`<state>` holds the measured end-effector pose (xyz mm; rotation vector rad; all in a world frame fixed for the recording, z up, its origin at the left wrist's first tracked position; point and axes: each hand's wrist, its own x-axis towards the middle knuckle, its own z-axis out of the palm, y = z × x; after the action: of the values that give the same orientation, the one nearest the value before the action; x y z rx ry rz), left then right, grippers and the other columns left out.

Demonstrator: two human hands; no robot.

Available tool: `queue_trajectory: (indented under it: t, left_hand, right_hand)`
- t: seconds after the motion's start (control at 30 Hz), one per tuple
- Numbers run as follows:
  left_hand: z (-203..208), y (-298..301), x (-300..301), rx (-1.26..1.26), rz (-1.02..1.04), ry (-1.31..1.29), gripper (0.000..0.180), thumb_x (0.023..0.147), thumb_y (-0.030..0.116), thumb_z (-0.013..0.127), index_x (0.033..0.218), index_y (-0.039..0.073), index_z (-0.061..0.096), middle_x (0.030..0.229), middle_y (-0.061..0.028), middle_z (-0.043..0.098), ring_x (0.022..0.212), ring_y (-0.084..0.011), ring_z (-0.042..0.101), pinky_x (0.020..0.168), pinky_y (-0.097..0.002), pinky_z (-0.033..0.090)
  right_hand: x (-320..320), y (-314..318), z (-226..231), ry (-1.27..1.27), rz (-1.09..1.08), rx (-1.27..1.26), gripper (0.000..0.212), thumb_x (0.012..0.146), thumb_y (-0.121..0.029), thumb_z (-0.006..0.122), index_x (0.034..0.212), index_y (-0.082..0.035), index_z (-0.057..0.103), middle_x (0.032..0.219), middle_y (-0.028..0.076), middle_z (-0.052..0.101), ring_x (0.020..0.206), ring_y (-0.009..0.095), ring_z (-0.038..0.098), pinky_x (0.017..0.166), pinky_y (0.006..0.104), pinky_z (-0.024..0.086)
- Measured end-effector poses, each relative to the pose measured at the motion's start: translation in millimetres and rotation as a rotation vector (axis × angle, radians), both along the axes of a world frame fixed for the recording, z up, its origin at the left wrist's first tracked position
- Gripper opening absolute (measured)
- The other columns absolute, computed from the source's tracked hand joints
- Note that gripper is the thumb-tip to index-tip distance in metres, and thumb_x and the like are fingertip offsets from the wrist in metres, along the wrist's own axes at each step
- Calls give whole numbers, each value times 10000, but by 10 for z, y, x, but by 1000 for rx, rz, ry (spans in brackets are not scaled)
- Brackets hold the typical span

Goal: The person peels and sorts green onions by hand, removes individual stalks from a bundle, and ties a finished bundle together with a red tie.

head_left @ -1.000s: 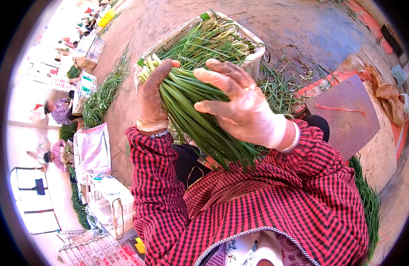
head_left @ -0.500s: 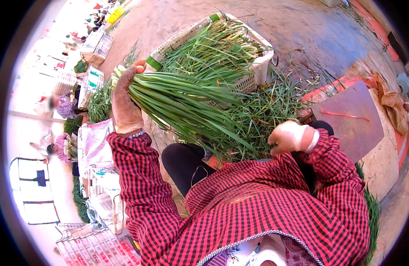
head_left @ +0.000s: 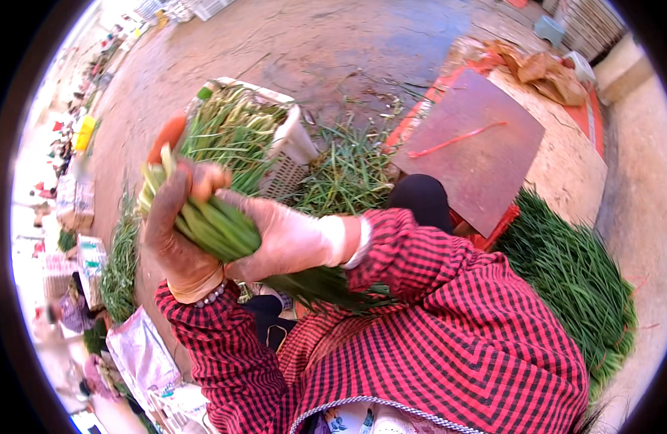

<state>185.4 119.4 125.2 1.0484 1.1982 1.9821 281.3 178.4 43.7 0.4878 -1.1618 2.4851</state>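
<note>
Upright in front of my chest is a bunch of garlic chives (head_left: 219, 230), its pale stem ends up and to the left, its green leaves trailing down under my right forearm. My left hand (head_left: 172, 235), in a stained glove, is wrapped around the bunch near the stem ends. From the right side, my right hand (head_left: 286, 237) in a pale glove closes on the same bunch just below, touching the left. A white plastic crate (head_left: 296, 139) filled with more chives (head_left: 221, 126) stands just beyond my hands.
Loose green leaves (head_left: 348, 173) lie beside the crate. Right of my knee is a flat board (head_left: 478, 130) with a red strip (head_left: 456, 141) on it. A large heap of chives (head_left: 572, 282) sits by the wall. Bags, crates and people are along the left.
My right hand has come from my lap across to the bunch and taken hold of it. The bunch's leaves have swung down toward me. The view has turned right.
</note>
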Motion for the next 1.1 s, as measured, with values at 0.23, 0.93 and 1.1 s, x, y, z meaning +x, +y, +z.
queue_trajectory:
  t: [0.23,0.93,1.1]
  left_hand:
    - [-206,581,28,-164,-39,227,547,950,310,593,1388,1,481,1244,-145,630,1132,-225,612,987,-362,469]
    - [-2434,-2748,-2267,-566,1168,-262,308,887,48,653,1190,8,612,1090,-39,645,941,-108,588,857,-238,474]
    - [-2554,-2857,-2309,-392,1236,-346,344,891,26,632,1227,-26,578,1128,-81,620,1003,-150,594,927,-269,475]
  right_hand:
    - [1923,1663,875,-794,-756,645,314,840,-269,753,1056,-67,648,809,3,629,627,105,592,550,256,480]
    - [1249,2815,-1450,-1082,-1139,1795,858,818,-307,752,1489,-3,313,1490,227,390,1387,357,376,1155,418,279]
    - [-1540,818,-703,-245,-639,1551,617,771,-99,782,1325,-6,525,1345,201,540,1279,344,495,1112,421,356]
